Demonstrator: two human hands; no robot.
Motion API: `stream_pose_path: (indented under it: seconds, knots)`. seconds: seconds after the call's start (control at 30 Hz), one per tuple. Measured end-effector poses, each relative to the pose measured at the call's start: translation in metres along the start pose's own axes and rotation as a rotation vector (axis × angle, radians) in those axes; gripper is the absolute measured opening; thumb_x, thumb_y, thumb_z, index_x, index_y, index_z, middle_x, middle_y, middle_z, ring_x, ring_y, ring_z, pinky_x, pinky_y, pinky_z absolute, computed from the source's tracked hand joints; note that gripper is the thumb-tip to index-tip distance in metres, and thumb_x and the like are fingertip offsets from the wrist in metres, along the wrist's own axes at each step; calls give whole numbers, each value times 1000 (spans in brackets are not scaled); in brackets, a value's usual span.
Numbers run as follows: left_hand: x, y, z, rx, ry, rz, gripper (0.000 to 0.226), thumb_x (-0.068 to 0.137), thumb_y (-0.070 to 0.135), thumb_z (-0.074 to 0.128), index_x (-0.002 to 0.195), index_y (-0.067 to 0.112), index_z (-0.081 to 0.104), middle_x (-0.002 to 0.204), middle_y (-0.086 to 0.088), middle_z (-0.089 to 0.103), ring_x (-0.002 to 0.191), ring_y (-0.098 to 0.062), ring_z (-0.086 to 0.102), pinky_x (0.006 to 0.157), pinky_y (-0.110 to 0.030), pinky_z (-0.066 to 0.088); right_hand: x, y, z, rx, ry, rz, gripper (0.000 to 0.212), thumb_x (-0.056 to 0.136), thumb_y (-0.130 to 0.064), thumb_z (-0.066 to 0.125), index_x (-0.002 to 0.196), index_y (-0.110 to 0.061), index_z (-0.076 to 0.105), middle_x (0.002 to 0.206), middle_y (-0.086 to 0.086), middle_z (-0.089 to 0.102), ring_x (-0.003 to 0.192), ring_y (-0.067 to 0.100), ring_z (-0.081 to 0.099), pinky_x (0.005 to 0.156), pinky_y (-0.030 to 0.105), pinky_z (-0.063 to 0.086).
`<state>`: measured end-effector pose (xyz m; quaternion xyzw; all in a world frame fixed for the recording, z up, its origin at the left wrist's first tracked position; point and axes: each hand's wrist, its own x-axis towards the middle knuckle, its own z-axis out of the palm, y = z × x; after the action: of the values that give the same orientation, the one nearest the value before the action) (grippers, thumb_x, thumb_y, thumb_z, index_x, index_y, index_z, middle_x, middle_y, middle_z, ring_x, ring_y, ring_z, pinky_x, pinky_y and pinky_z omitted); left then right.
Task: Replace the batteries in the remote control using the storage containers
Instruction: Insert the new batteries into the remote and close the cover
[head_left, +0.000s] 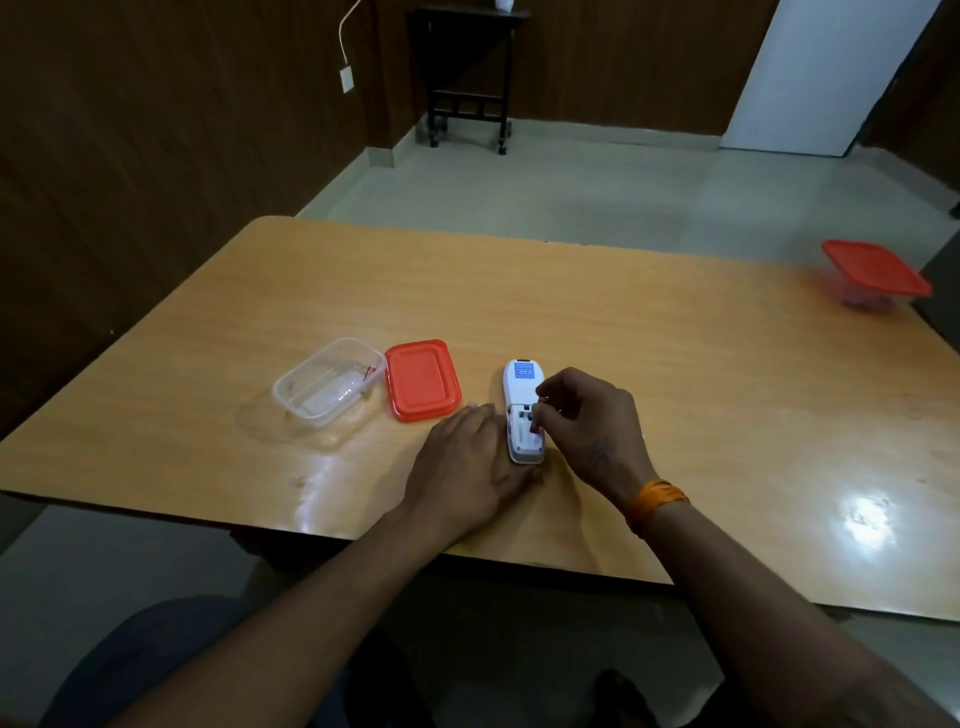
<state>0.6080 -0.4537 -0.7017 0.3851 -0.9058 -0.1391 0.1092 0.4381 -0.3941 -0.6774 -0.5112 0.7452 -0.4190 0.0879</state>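
Note:
A white remote control lies face down on the wooden table, its battery compartment uncovered. My right hand pinches a battery at the compartment's right side. My left hand rests flat on the table against the remote's left edge, fingers straight. An open clear container sits to the left, a battery at its right end. Its orange lid lies flat beside it.
A second clear container with an orange lid on it stands at the far right corner of the table. A dark wooden side table on wheels stands against the back wall.

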Motion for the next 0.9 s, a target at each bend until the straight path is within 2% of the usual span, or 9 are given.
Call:
stream_pose_path:
  seconds: [0.23, 0.37, 0.43, 0.53, 0.6, 0.7, 0.9]
  knots:
    - [3, -4, 16, 11, 93, 17, 71, 95, 68, 48, 144, 18, 57, 151, -7, 57, 146, -27, 45, 120, -39, 32, 1, -1, 1, -82, -12, -125, 17, 88, -12, 77, 105, -15, 77, 84, -4, 78, 71, 11, 69, 72, 27, 54]
    - [6, -4, 19, -35, 123, 16, 68, 92, 67, 54, 142, 20, 57, 146, -4, 60, 141, -25, 51, 118, -37, 35, -4, -4, -6, -276, -90, -279, 8, 86, -18, 77, 92, -17, 71, 81, -5, 73, 70, 19, 65, 64, 30, 46]
    - [9, -5, 21, -45, 136, 27, 74, 88, 67, 55, 145, 19, 52, 148, -2, 59, 137, -24, 53, 116, -38, 39, -6, -7, -9, -342, -139, -300, 8, 85, -19, 75, 90, -18, 68, 80, -3, 72, 71, 24, 65, 62, 34, 48]
    - [12, -7, 21, -65, 72, 52, 91, 87, 70, 49, 160, 18, 35, 165, -2, 42, 150, -24, 41, 122, -41, 31, -8, -9, -9, -351, -163, -234, 7, 86, -21, 74, 93, -19, 74, 82, -2, 76, 76, 25, 69, 68, 35, 53]
    - [14, -7, 20, -74, 44, 53, 96, 84, 74, 39, 163, 21, 30, 168, 0, 35, 154, -23, 34, 124, -41, 26, -6, -10, -10, -326, -154, -179, 12, 87, -24, 76, 98, -20, 80, 84, -2, 79, 78, 22, 71, 73, 34, 55]
    - [17, -8, 19, -88, 41, 47, 99, 80, 77, 29, 162, 21, 31, 168, -1, 36, 155, -22, 33, 124, -42, 25, -5, -12, -11, -310, -174, -137, 17, 88, -27, 75, 102, -20, 83, 86, -2, 81, 81, 22, 73, 77, 35, 57]
    - [19, -9, 21, -100, 46, 50, 99, 80, 77, 30, 161, 21, 35, 167, -1, 39, 154, -22, 36, 124, -42, 26, -7, -18, -8, -320, -151, -64, 14, 88, -27, 74, 92, -18, 83, 82, 1, 79, 78, 25, 69, 73, 34, 53]
